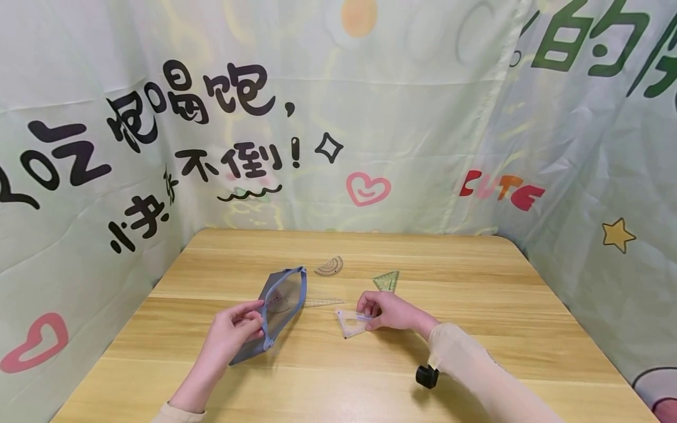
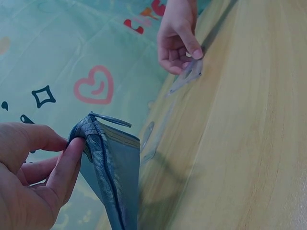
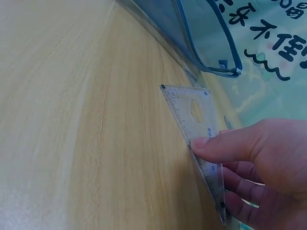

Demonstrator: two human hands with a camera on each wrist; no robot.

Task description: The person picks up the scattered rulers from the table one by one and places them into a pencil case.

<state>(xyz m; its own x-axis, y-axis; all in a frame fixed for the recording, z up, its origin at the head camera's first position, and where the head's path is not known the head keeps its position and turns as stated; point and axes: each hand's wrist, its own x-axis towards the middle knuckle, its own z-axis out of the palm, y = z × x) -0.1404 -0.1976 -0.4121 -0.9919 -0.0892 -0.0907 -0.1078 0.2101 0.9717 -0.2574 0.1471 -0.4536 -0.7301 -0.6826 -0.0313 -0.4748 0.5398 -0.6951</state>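
Note:
A blue zip pouch [image 1: 277, 311] with a clear side stands open on the wooden table [image 1: 476, 276]. My left hand [image 1: 235, 330] pinches the pouch's [image 2: 112, 172] rim near the zipper, thumb and fingers [image 2: 67, 165] on the fabric edge. My right hand [image 1: 385, 311] pinches a clear triangular set square [image 1: 350, 323] that is tilted up off the table. In the right wrist view the thumb [image 3: 225, 146] presses on the set square's [image 3: 194, 120] scale edge, with the pouch [image 3: 201, 33] just beyond it.
A clear protractor [image 1: 330, 267], a green-tinted triangle ruler [image 1: 388, 281] and a straight clear ruler [image 1: 322, 303] lie on the table behind the pouch and hand. Printed cloth walls [image 1: 370, 117] enclose the table on three sides. A black wrist mount [image 1: 426, 376] sits on my right arm.

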